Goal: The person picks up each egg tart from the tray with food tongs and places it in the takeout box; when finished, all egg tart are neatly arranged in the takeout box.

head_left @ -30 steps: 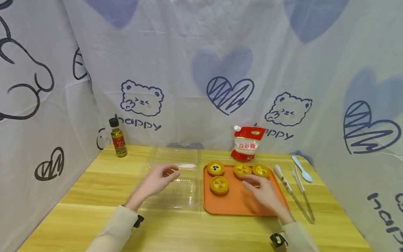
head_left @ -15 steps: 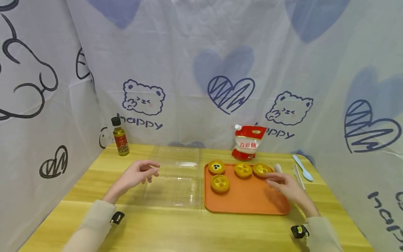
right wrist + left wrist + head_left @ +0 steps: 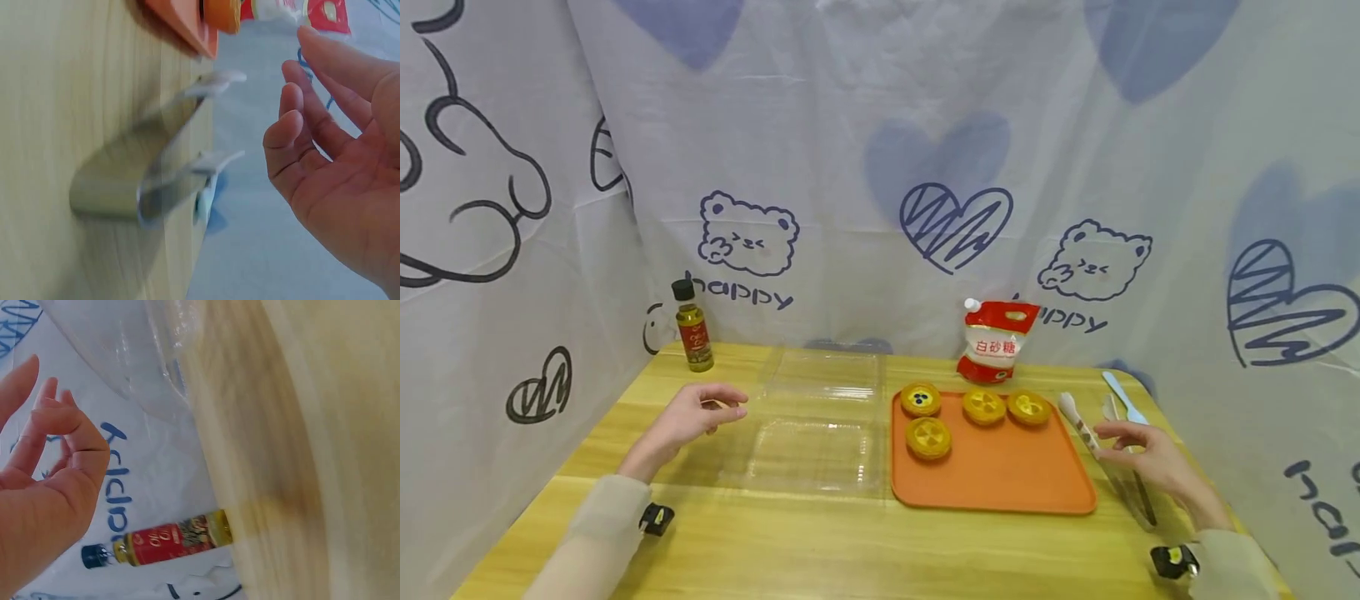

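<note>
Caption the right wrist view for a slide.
Empty right hand above the tongs, with the tray corner at the frame's top.

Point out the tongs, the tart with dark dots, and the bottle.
Tongs [image 3: 134,148], right wrist view: on the metal of one arm.
Tart with dark dots [image 3: 921,400], head view: on its filling.
Bottle [image 3: 161,544], left wrist view: on the red label.

"What do we count?"
"We have four tarts [image 3: 928,438], one tray [image 3: 992,479], one pair of tongs [image 3: 128,156], one clear container [image 3: 812,454]."
"And besides?"
"We see one bottle [image 3: 695,337], one bag [image 3: 996,343], one spoon [image 3: 1124,398]."
</note>
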`<state>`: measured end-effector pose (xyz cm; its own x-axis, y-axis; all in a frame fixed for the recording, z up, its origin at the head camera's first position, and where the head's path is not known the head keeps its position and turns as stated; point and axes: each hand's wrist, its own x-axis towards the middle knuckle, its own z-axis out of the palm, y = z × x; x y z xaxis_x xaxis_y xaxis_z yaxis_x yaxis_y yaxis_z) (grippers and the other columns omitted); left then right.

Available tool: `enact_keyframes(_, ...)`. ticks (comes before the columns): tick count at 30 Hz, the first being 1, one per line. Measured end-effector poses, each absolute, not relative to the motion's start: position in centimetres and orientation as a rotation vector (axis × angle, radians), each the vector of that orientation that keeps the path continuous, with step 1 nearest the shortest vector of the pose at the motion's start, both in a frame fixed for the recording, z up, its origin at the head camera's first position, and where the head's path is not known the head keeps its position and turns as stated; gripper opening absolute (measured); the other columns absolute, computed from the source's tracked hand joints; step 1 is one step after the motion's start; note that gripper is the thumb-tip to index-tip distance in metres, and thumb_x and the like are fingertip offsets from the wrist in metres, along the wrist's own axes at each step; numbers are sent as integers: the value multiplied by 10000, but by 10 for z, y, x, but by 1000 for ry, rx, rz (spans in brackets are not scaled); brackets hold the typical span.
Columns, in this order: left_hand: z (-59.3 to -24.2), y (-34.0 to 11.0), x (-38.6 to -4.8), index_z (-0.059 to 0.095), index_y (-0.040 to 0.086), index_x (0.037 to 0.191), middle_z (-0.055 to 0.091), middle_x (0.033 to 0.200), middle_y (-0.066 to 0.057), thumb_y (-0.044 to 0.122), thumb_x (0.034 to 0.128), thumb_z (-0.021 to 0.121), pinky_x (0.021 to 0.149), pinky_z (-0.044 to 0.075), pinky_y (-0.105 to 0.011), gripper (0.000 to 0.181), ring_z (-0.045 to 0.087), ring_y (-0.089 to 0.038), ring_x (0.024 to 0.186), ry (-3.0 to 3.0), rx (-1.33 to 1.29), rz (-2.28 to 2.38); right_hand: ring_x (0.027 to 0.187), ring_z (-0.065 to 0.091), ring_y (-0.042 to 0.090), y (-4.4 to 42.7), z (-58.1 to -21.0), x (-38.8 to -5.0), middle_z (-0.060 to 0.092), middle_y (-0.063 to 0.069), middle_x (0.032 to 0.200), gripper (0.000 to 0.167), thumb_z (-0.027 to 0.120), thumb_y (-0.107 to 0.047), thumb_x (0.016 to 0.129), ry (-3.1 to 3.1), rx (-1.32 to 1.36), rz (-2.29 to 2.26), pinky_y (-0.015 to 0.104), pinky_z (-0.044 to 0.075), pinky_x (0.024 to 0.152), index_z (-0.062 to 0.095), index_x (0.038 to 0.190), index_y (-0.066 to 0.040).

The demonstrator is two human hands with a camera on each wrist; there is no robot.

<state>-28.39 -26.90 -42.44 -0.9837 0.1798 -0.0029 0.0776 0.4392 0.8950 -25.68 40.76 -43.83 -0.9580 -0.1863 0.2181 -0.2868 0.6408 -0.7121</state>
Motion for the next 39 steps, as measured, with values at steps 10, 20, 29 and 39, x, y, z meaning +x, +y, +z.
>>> enact_keyframes(10,-439,-284,-288,466,0,1408,417,1404,-283,212,895,711,839,517,-392,607,550,-265,1077,2398,327,1531,931,572,105,431,-444,-259,650,113,1180,474,747,-182,864,-2941,312,1143,198,514,711,615,1258,46)
enact_keyframes(20,-449,-287,-296,347,-39,1467,411,1325,-305,107,896,688,877,562,-379,681,585,-301,1044,2200,409,1597,879,563,104,445,-455,-255,603,293,1208,468,732,-190,873,-3038,342,1133,209,511,701,612,1232,86)
enact_keyframes(29,-446,-287,-299,310,-52,1477,437,1267,-299,89,903,676,799,569,-351,696,609,-269,959,2188,445,1589,1053,565,282,456,-462,-253,541,309,1289,542,730,-274,878,-3164,201,1235,316,516,775,574,1303,24)
enact_keyframes(39,-449,-289,-302,298,-65,1475,502,1118,-223,78,898,678,812,582,-366,705,636,-236,907,2149,443,1603,1055,587,253,453,-470,-259,584,295,1273,575,727,-262,881,-3174,270,1199,227,517,759,557,1283,112)
